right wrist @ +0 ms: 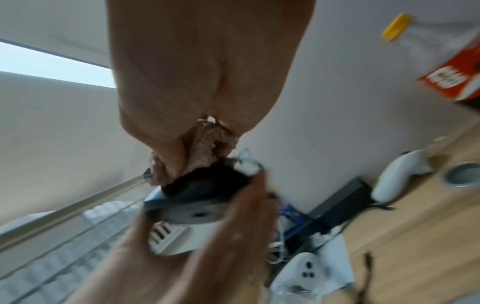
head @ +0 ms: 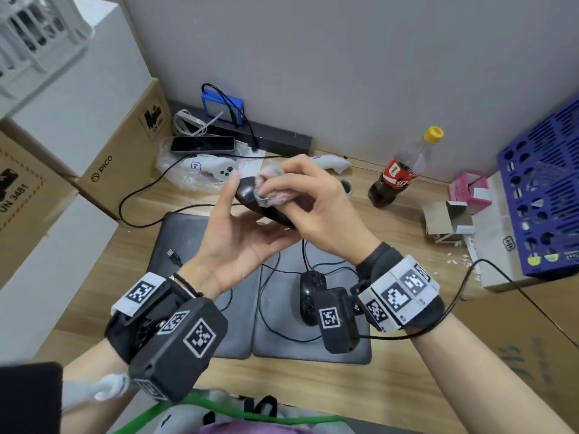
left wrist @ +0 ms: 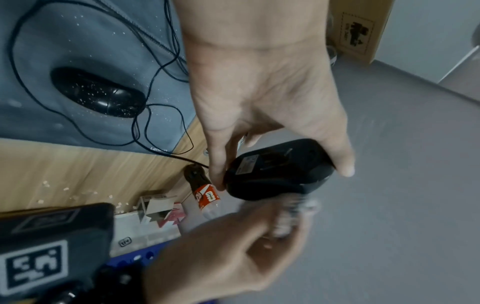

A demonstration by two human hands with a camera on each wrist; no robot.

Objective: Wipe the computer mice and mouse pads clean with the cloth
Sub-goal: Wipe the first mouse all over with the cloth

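Note:
My left hand holds a black wired mouse up above the desk, thumb and fingers round its sides; the left wrist view shows the mouse's underside between them. My right hand grips a crumpled pink cloth and presses it on the mouse's top; the cloth bunches between the fingers over the mouse. A second black mouse, speckled with crumbs, lies on the right grey mouse pad. A left grey pad lies beside it.
Mouse cables loop over the pads. A cola bottle, an open small carton, a pink box and a blue crate stand right. White controllers, a phone and cardboard boxes lie behind and left.

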